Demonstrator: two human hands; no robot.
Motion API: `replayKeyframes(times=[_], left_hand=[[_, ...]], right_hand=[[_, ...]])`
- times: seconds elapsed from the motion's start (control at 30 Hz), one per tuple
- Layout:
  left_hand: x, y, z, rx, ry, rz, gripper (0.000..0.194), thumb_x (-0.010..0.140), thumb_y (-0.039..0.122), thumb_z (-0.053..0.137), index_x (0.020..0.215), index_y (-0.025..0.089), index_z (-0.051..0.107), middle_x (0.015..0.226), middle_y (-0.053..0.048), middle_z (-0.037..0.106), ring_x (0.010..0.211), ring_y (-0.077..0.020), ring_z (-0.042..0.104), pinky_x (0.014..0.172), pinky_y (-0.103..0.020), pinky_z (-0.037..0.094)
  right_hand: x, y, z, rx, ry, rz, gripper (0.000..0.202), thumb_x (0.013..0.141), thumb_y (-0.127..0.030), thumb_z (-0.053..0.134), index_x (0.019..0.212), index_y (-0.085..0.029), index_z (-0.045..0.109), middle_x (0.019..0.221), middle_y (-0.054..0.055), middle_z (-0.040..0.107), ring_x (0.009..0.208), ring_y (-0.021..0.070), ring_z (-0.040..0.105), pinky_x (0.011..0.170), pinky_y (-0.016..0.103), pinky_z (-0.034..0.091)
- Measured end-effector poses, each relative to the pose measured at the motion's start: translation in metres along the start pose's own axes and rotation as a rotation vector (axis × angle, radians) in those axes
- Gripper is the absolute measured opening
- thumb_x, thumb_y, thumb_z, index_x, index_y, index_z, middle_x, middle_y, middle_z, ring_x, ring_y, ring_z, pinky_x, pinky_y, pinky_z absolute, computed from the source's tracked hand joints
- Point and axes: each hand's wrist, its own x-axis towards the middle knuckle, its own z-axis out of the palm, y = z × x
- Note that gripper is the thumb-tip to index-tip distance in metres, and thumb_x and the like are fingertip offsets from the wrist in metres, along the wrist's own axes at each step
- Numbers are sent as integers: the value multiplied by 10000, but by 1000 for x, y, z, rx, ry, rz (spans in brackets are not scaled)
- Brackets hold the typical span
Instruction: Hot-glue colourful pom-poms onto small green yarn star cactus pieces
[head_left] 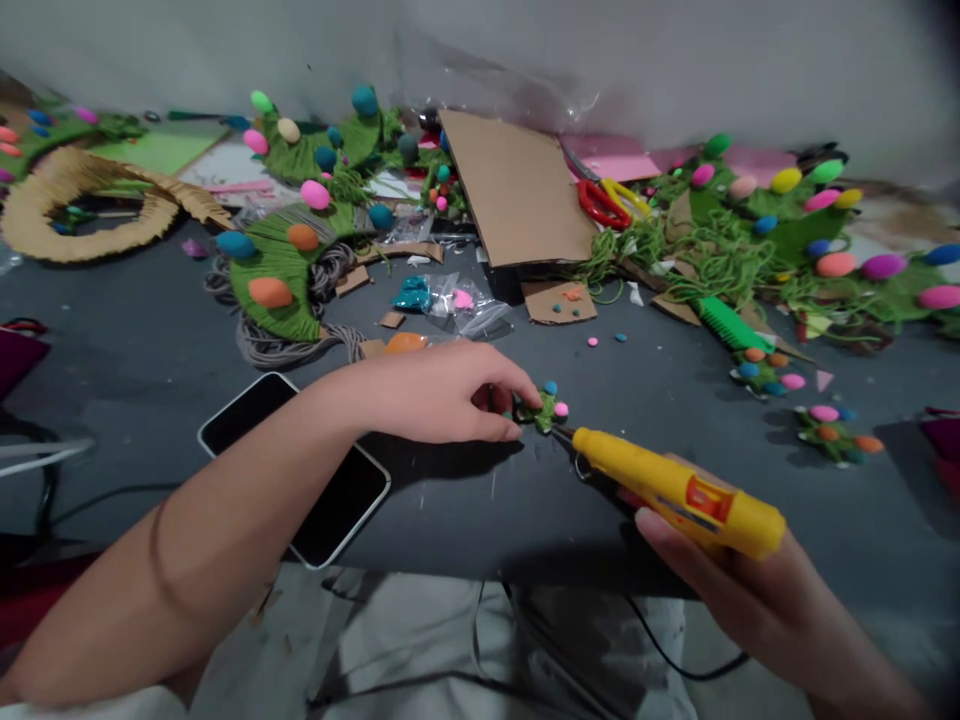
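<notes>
A yellow glue gun lies in my right hand, my fingers wrapped round its handle. Its nozzle points left and reaches the edge of a small green yarn piece dotted with blue and pink balls. From the left, my left hand pinches that same piece between thumb and fingers. Two similar small green pieces with coloured balls, one above the other, rest on the dark table to the right.
A phone lies under my left forearm. Behind are a cardboard sheet, red-handled scissors, a green comb, green yarn, a green crescent with balls and a straw-coloured ring. The table's front edge is near.
</notes>
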Motion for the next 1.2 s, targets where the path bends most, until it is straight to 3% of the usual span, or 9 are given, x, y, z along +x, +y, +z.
replayKeyframes(times=[0.13, 0.3, 0.47, 0.63, 0.83, 0.97, 1.1, 1.2], left_hand=[[0, 1, 0, 3, -6, -21, 414, 923, 415, 670, 1302, 256, 720, 1006, -35, 762, 794, -140, 674, 638, -223, 452], [-2, 0, 0, -23, -8, -7, 422, 917, 395, 676, 1304, 232, 719, 999, -53, 757, 798, -151, 666, 655, -236, 454], [-2, -1, 0, -30, 3, 18, 416, 913, 393, 681, 1287, 218, 722, 1006, -60, 739, 825, -158, 662, 673, -232, 461], [-3, 1, -2, -19, 0, 15, 429, 911, 395, 678, 1297, 211, 714, 1020, -65, 738, 838, -164, 661, 682, -240, 465], [-6, 1, -4, -64, 21, 39, 390, 911, 368, 680, 1250, 179, 728, 983, -69, 739, 831, -159, 654, 692, -237, 472], [-6, 2, -4, -77, 23, 59, 354, 929, 363, 654, 1214, 170, 738, 970, -67, 740, 805, -151, 641, 688, -239, 470], [-6, 0, -7, -98, 65, 64, 322, 932, 304, 624, 1196, 155, 733, 1076, -82, 747, 871, -156, 660, 742, -246, 486], [-7, -3, -11, -112, 133, 35, 301, 928, 302, 624, 1164, 149, 731, 985, -67, 739, 790, -139, 633, 706, -241, 471]], right_hand=[[1, 1, 2, -41, -11, -38, 280, 960, -337, 619, 1213, -290, 731, 1125, 48, 781, 1026, 256, 757, 825, 340, 665], [0, 1, 7, -83, 59, -85, 204, 963, -352, 597, 1061, -265, 753, 994, 36, 790, 941, 228, 771, 858, 322, 665], [-1, 0, 12, -117, 126, -90, 181, 951, -366, 587, 897, -268, 729, 840, 22, 764, 789, 200, 766, 663, 243, 652], [-4, 7, 14, -130, 205, -76, 246, 913, -376, 653, 1096, -244, 748, 1103, 53, 795, 965, 253, 784, 735, 267, 669], [-9, 7, 17, -8, 250, -17, 212, 914, -425, 642, 992, -268, 761, 884, 19, 795, 780, 226, 774, 728, 293, 677], [-11, 3, 20, -64, 344, 7, 261, 913, -459, 650, 1003, -243, 765, 981, 48, 796, 879, 245, 775, 869, 339, 662], [-3, 13, 6, -74, 246, -50, 211, 946, -395, 616, 1062, -244, 707, 983, 38, 778, 860, 219, 764, 734, 283, 648], [11, 29, -12, -173, 253, -7, 251, 951, -416, 622, 1113, -227, 644, 972, 31, 753, 835, 207, 747, 667, 278, 615]])
